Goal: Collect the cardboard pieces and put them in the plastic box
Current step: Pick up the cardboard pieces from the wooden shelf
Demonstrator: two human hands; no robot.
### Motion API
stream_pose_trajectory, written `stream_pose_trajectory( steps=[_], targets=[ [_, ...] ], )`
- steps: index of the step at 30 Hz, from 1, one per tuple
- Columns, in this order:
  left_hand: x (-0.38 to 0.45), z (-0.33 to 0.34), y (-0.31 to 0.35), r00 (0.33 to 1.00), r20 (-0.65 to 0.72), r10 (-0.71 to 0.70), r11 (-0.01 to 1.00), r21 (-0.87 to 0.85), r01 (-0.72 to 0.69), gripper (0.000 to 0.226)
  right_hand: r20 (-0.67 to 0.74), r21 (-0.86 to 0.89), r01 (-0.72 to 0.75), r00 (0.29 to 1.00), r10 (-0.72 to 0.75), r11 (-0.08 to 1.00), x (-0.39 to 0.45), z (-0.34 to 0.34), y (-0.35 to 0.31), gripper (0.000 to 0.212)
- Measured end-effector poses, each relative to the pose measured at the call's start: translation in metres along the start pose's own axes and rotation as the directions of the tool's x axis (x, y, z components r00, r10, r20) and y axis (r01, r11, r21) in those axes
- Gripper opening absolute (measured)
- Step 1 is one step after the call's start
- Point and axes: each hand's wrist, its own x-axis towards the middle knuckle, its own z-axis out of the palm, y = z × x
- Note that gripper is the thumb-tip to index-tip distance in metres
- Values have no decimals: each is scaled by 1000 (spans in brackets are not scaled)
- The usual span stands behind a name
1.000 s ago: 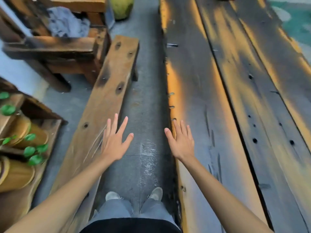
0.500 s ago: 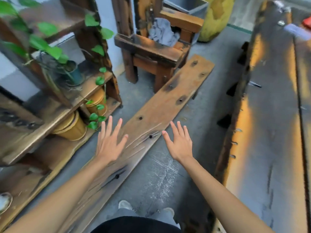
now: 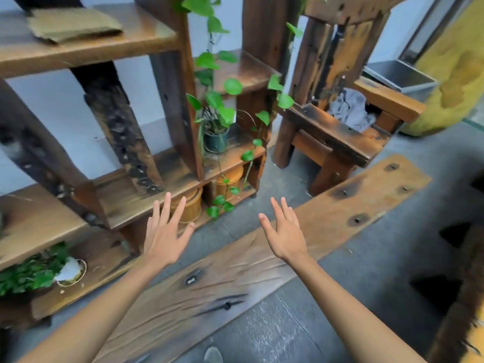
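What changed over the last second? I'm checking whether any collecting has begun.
Only the view moved: it swung left, from the long table to the wooden shelf with its potted vine, the chair and the bench. Nothing was grasped or released. The left hand and right hand stayed open, empty and spread ahead.

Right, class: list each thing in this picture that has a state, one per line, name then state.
left hand: open, fingers spread, holding nothing
right hand: open, fingers spread, holding nothing
wooden plank: lying flat on the floor
potted vine: upright on the shelf, stems trailing down
folded cloth: lying flat on the top shelf
grey rag: crumpled on the wooden chair
grey bin: upright, open-topped
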Motion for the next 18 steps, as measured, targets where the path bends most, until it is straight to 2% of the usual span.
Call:
stream_pose_trajectory(
  steps=[11, 18],
  targets=[
    [30, -87, -69, 972, -191, -136, 991, -41, 131, 74, 55, -48, 238, 970, -235, 970, 61, 26, -112, 70],
    [62, -138, -81, 922, -342, -180, 984, -54, 172, 69, 103, -69, 435, 898, -427, 898, 107, 22, -177, 68]
  ],
)
